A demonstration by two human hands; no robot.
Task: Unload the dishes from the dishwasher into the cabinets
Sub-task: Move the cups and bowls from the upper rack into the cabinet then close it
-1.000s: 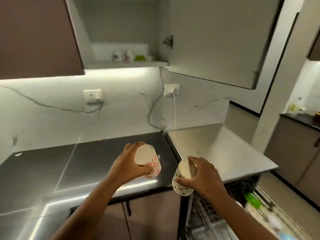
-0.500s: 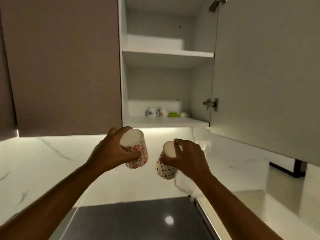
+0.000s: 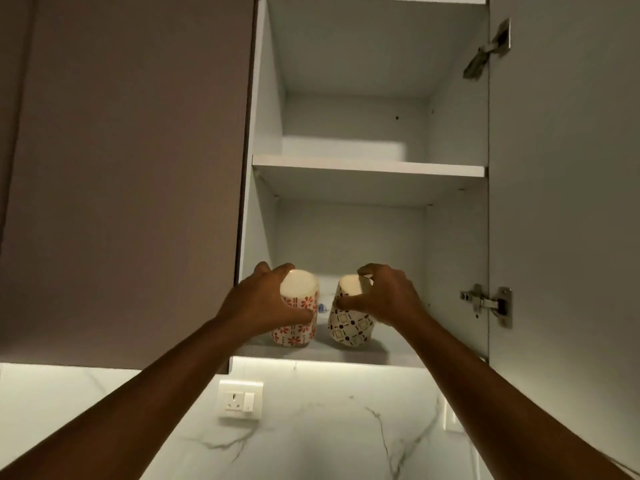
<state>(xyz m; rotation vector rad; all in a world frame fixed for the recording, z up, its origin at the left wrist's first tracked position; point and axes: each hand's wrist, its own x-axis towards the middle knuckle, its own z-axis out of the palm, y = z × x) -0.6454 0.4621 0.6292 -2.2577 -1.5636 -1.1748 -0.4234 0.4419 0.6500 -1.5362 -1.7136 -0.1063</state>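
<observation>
Two hands point(image 3: 263, 299) point(image 3: 384, 296) grip two cups point(image 3: 299, 320) point(image 3: 351, 323).

a home kitchen: wall cabinet point(image 3: 367, 168), marble backsplash point(image 3: 311, 427).

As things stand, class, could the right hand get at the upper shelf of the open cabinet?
Probably yes: the cabinet door stands open and the upper shelf shows nothing blocking it, though the right hand holds a patterned cup.

No legible text, labels, brands or numbers found.
The red-flowered cup point(image 3: 298, 318) and the dark-patterned cup point(image 3: 350, 323), centre of the frame, carry printed motifs only; the wall socket point(image 3: 240, 400), lower centre, shows no readable marking.
</observation>
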